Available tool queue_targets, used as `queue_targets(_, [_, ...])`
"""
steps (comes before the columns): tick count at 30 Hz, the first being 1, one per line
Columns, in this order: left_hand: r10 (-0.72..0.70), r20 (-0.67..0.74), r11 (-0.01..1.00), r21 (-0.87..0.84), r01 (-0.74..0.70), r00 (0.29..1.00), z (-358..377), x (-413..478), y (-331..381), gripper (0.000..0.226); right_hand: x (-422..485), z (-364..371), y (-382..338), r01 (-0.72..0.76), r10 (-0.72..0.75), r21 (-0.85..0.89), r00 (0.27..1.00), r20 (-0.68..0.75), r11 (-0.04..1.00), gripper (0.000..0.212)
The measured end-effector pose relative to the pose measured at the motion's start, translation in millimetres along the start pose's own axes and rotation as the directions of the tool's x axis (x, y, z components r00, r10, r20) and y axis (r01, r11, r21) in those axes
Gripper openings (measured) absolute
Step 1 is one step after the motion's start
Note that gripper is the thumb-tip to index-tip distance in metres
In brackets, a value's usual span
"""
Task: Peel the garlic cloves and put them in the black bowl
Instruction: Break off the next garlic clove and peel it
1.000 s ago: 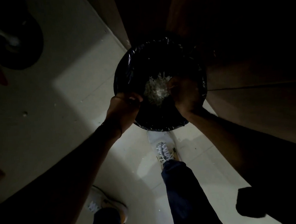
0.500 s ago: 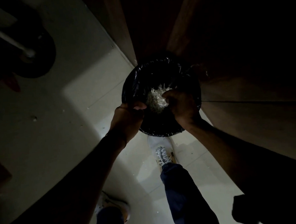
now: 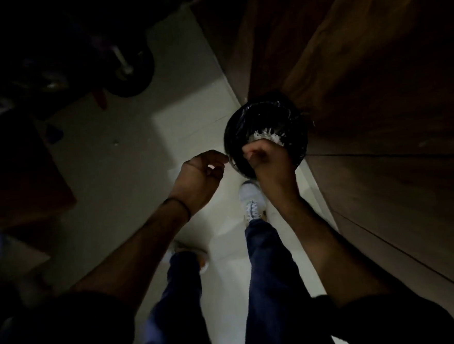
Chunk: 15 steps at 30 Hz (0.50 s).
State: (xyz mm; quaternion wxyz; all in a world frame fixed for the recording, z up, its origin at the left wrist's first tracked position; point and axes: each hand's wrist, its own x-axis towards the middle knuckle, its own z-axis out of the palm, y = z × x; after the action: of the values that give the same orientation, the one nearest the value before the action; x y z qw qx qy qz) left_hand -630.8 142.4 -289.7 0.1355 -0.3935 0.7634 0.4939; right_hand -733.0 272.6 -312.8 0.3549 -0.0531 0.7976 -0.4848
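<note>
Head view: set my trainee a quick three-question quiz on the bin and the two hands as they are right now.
1. True or false: the right hand is held with curled fingers over the black-lined bin.
2. Pick one: what shows inside the bin, just past the knuckles? A) pale papery scraps B) a folded towel C) a red bottle
3. Fill the blank: in the picture, the left hand is on the ____ side of the bin.

Key: 1 true; 2 A; 3 left.
</note>
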Motion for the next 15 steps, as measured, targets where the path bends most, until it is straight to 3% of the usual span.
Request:
queue_targets(4, [0.01,-0.09,1.0,0.005,-0.01,0.996,-59,-76,31,0.022,-61,-1,-74,0.11,-0.107,-0.018,0.988,0.115,0.994,0.022])
queue_targets(9, [0.0,-0.328,0.997,-0.073,-0.026,0.945,-130,-164,43,0.02,-124,27,-163,0.172,-0.16,-0.015,0.942,0.295,0.985,0.018])
queue_targets(12, [-0.061,-0.497,0.978,-0.203,-0.048,0.866,-170,-216,30,0.019,-157,64,-209,0.246,-0.198,-0.049,0.872,0.448,0.968,0.017])
queue_targets(15, [-0.213,-0.636,0.885,-0.448,-0.13,0.742,-206,-267,9,0.021,-191,110,-251,0.321,-0.224,-0.053,0.76,0.609,0.945,0.02])
